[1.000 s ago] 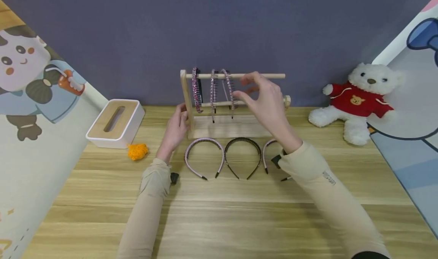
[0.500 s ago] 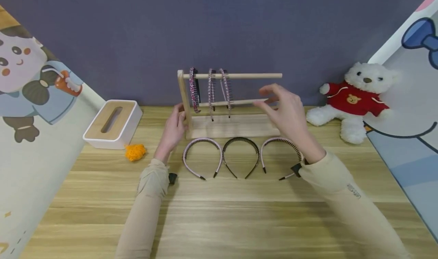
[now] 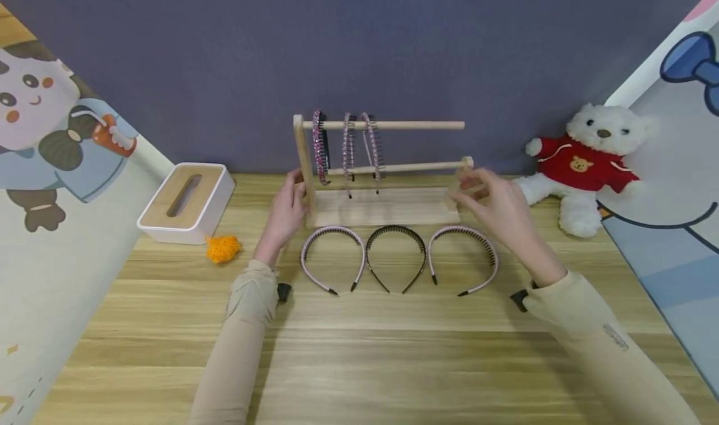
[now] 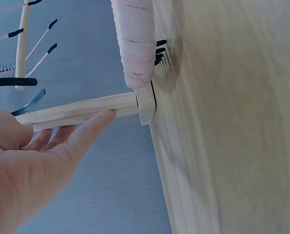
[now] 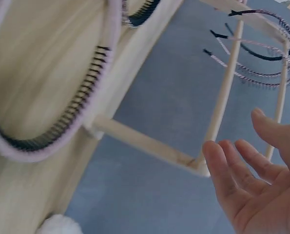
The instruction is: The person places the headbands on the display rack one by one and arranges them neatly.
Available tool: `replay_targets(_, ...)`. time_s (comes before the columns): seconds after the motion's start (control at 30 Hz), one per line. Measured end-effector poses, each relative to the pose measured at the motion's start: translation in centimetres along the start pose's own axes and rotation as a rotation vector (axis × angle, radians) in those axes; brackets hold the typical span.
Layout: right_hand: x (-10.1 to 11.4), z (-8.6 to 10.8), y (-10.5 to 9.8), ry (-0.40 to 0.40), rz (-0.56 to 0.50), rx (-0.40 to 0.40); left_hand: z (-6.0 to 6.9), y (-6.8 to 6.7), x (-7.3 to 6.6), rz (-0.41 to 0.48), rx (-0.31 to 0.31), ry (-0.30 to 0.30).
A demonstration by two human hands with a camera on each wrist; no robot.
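Wood-grain desk (image 3: pixel 359 366) backed by a dark blue-grey wall (image 3: pixel 359 44); pale, cartoon-printed left panel (image 3: pixel 73 263) and right panel (image 3: pixel 671 181) flank it.

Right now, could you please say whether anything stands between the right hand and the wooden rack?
Nothing visible: the right hand is at the right end of the wooden rack; the nearest pink headband lies in front.
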State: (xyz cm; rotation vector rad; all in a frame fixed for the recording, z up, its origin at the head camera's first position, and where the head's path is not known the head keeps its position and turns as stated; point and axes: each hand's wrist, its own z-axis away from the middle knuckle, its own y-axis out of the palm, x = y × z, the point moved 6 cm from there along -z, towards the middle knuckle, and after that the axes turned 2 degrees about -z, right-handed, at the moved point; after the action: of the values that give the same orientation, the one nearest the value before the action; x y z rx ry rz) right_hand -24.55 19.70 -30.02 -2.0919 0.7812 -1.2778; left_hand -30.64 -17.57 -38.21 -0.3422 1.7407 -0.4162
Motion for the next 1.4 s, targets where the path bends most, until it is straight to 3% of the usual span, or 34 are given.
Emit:
replay_targets(0.37,-3.8,2.6,0.0,0.022,0.093,0.051,0.0,0.0,0.1,0.006,-0.004,-0.004)
replay_targets(0.63,-7.5,4.5,1.0,0.099,0.164,0.234,-0.1,0.1,0.0,0.005,-0.003,-0.006)
replay_targets(0.8,-9.1,5.1,1.3,0.134,0.153,0.272,0.0,0.0,0.0,0.009,-0.001,-0.006)
replay_targets(1.4,-10.7,6.1,2.1,0.213,0.13,0.323,0.0,0.0,0.0,-0.006,0.005,-0.017)
